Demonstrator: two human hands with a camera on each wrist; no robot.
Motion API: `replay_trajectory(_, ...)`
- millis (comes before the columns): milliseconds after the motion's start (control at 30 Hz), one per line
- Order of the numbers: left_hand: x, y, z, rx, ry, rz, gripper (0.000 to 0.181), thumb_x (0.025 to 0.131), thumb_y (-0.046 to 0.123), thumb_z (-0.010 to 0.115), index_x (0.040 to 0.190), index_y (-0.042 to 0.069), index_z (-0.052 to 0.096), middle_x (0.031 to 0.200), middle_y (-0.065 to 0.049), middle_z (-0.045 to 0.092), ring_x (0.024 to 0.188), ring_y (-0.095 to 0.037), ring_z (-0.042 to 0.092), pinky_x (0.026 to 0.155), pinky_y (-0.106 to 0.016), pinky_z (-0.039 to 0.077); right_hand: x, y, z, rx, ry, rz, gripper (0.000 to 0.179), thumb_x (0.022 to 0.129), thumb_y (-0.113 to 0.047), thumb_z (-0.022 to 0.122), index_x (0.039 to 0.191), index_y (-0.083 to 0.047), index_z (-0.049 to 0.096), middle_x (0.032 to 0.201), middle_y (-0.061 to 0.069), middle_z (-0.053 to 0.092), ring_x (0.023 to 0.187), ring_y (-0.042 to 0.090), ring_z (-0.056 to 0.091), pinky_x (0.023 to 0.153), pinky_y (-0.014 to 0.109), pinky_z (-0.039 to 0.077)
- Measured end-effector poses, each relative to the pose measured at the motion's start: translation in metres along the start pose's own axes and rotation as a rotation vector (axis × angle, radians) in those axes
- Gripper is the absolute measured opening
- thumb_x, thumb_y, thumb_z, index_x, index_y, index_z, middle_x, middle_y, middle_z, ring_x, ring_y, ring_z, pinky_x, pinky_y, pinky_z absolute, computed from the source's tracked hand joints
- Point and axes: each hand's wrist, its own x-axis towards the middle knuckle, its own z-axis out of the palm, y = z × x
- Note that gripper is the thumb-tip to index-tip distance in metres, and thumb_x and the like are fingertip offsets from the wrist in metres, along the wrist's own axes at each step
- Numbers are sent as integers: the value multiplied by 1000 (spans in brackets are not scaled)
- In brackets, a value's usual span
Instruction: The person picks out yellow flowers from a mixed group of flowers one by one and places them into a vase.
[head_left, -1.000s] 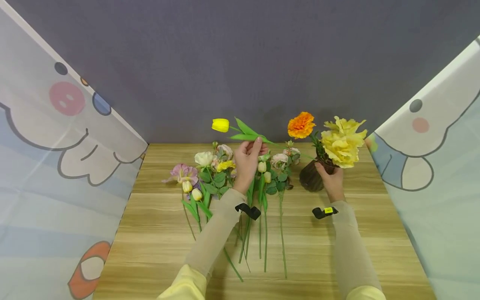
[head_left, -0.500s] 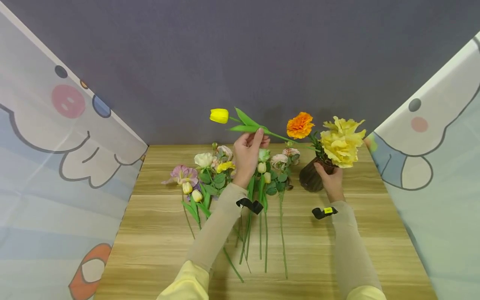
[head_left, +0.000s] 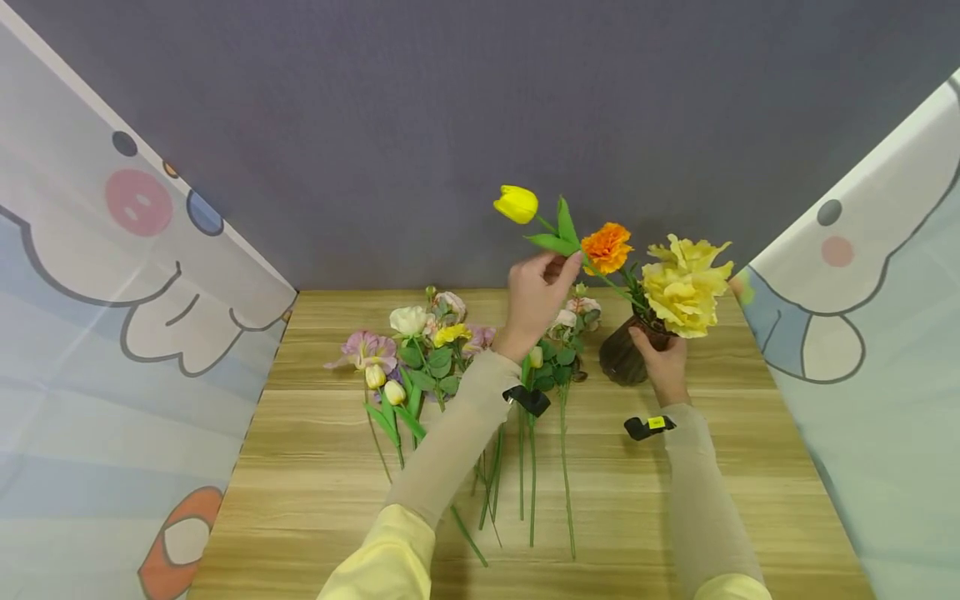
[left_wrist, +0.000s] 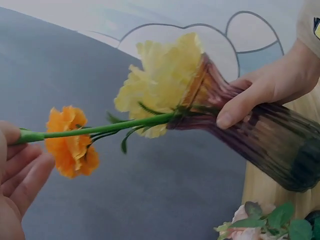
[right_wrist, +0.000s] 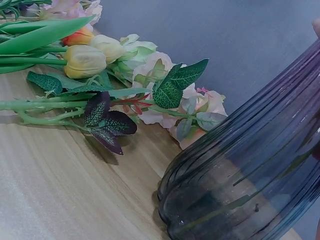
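Note:
My left hand (head_left: 540, 298) pinches a yellow tulip (head_left: 516, 204) by its stem, just below the leaves. In the left wrist view, the green stem (left_wrist: 105, 130) runs from these fingers into the mouth of a ribbed, dark translucent vase (left_wrist: 265, 142). My right hand (head_left: 663, 367) grips the vase near its neck, thumb on the near side. An orange flower (head_left: 606, 247) and a large pale-yellow flower (head_left: 688, 285) stand in it. The vase leans, and stems show through its glass (right_wrist: 240, 200) in the right wrist view.
Left of the vase, several loose flowers lie on the wooden table (head_left: 300, 500): a purple bloom (head_left: 369, 350), a white rose (head_left: 408, 320), pale tulips (head_left: 394, 392) and pink roses (head_left: 583, 310). A grey panel (head_left: 480, 125) rises behind, with cartoon-printed sheets (head_left: 90, 333) at both sides.
My left hand has carried the yellow tulip rightward, its bloom rising and its stem end now at the vase mouth. My right hand and the vase have hardly moved.

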Motion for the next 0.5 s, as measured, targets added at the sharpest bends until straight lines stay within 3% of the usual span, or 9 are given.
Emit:
replay_trajectory(167, 3, 2, 15, 139, -129, -28, 22, 103, 20, 67, 99, 1, 77, 87, -9, 76, 78, -16, 72, 74, -13, 54, -1, 0, 1, -37, 23, 17, 18, 94, -11, 77, 105, -15, 64, 86, -4, 62, 73, 9, 55, 64, 19, 47)
replay_trajectory(300, 2, 0, 24, 207, -221, -100, 23, 104, 25, 66, 101, 5, 78, 91, -5, 77, 81, -13, 72, 76, -15, 54, -1, -1, 1, -59, 30, 18, 18, 93, -13, 77, 106, -16, 64, 87, -5, 64, 75, 8, 58, 66, 18, 49)
replay_trajectory(400, -5, -6, 31, 195, -300, -190, 26, 105, 28, 63, 110, 7, 78, 97, -4, 78, 85, -13, 73, 77, -14, 55, -1, -1, 1, -48, 27, -3, 22, 93, -12, 77, 111, -16, 65, 90, -5, 66, 78, 8, 59, 68, 18, 50)
replay_trajectory(500, -15, -14, 35, 104, -379, -293, 33, 106, 33, 62, 127, 10, 72, 108, -3, 76, 89, -11, 73, 75, -16, 56, -1, -2, 1, -37, 26, -20, 24, 93, -10, 77, 113, -16, 65, 91, -5, 65, 78, 8, 58, 68, 19, 49)
